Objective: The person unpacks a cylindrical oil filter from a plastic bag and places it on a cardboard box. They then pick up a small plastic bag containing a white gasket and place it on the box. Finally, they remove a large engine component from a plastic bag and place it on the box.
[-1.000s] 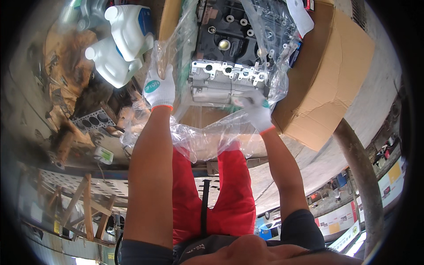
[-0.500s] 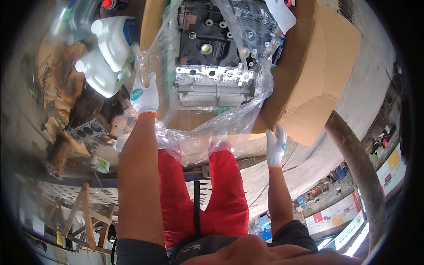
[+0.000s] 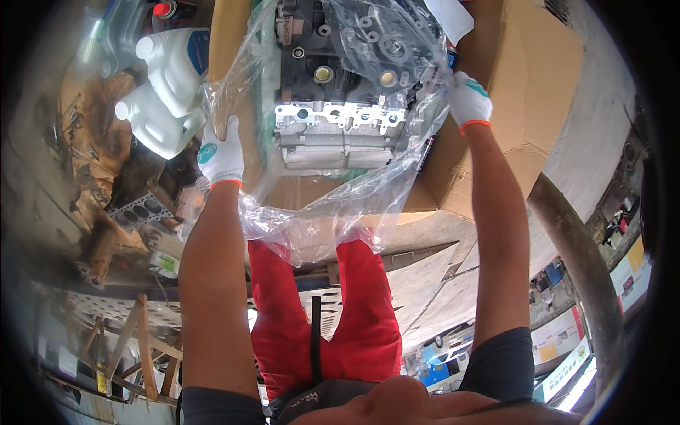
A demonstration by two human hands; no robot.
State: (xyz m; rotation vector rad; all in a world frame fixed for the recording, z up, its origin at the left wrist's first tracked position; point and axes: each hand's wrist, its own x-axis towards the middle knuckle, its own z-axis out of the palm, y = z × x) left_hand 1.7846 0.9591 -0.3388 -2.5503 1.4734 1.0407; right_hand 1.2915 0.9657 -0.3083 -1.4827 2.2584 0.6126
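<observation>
An engine (image 3: 333, 142) with a black top cover and a bare silver metal side sits in an open cardboard box (image 3: 524, 92). Around it a clear plastic bag (image 3: 319, 202) lies loose, its near edge draped over the box's front toward my red trousers. My left hand (image 3: 221, 157), in a white glove with an orange cuff, grips the bag at the box's left side. On the right, my gloved right hand (image 3: 470, 100) is closed on the bag's other edge, inside the right flap. The fingertips of that hand are partly hidden.
Two white jugs (image 3: 159, 117) stand left of the box, near a red-capped can (image 3: 166, 10). A flat gasket with round holes (image 3: 142, 210) and a wooden frame (image 3: 145, 347) lie lower left. A thick curved pipe (image 3: 577, 241) runs along the right.
My right hand has moved from the box's front right corner up to the bag's right edge and taken hold of it. My left hand shifted slightly left, still on the bag.
</observation>
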